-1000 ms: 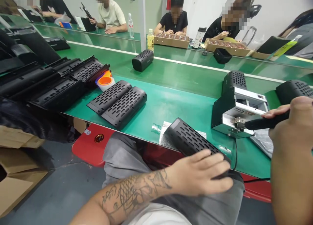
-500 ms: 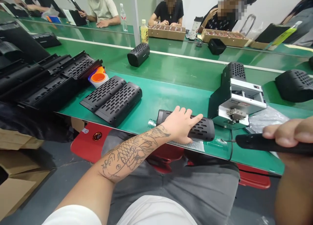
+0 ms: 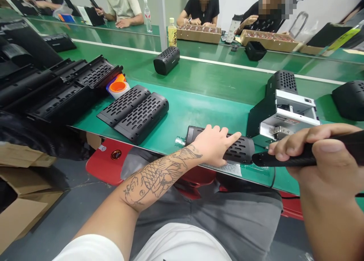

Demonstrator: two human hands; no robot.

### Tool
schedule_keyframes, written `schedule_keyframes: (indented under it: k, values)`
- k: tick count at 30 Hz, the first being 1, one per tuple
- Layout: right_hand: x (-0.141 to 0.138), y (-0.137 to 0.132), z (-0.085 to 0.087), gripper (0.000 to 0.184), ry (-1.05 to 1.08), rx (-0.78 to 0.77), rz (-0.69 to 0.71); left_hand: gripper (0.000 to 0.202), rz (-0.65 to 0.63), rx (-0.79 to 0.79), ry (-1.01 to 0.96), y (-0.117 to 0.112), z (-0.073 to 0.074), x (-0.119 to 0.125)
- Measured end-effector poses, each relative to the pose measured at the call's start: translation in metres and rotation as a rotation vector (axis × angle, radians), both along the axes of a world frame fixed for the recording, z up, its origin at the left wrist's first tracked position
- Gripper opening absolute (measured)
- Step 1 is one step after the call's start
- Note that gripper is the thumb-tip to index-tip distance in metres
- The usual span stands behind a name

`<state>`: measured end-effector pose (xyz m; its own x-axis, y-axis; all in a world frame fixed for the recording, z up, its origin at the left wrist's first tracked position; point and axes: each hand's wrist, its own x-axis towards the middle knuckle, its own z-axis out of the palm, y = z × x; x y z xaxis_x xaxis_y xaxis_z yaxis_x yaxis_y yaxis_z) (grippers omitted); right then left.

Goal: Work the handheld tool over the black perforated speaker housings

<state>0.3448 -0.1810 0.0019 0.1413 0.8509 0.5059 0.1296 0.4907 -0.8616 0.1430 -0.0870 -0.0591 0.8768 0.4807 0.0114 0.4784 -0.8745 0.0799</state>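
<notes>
So this slotted black shell (image 3: 240,149) is looking like it's somewhere mid-job to me: it's lying lengthwise near the front edge of the green counter (image 3: 199,102), slots facing up, on a shiny sheet (image 3: 234,169) that's poking out underneath. The left hand (image 3: 217,143) is resting palm-down across its top with the fingers spread wide, so it's bracing more than gripping, I reckon. The right hand (image 3: 327,155) is wrapping snugly around a black driver-like tool (image 3: 301,160), and the nose of that is sitting right at the shell's right end. Can't tell if it's actually touching, and no bit or screw is showing, so I'm not calling that end done. As for the rest, two slotted shells (image 3: 135,111) are lying side by side to the left, and I honestly can't tell whether they're waiting or finished. A whole pile of open shells (image 3: 71,86) is sitting further left with the insides showing, so I'm guessing plenty is remaining. One closed-looking unit (image 3: 167,60) is sitting alone further back, maybe a finished one. The little metal-fronted machine (image 3: 284,117) is standing just beyond the tool.
</notes>
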Motion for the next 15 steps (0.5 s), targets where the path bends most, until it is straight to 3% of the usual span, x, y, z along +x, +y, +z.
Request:
schedule_keyframes:
  k: [15]
  values:
    - [0.0017,0.0071,-0.0038,0.037,-0.093,-0.022,0.189,0.102,0.02,-0.049,-0.01,0.0046,-0.0029,0.0038]
